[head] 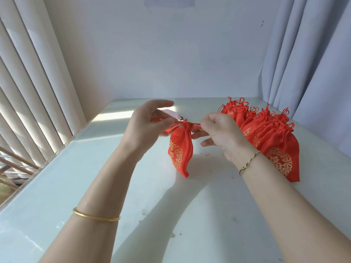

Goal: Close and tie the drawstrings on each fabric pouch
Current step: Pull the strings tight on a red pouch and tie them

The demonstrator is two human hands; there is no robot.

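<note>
In the head view, a red pouch (180,149) with gold print is held by its gathered neck over the white desk (91,179). The left hand (147,122) pinches the drawstring (196,124) left of the pouch, and the right hand (220,133) pinches it on the right. A pile of tied pouches (269,137) lies right of the pouch.

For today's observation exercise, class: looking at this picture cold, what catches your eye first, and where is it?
First, the small red satin pouch with gold print, at the centre, its red drawstrings pinched by the left hand and the right hand on either side. Next, the heap of matching red pouches on the pale table, behind the right wrist.
</note>
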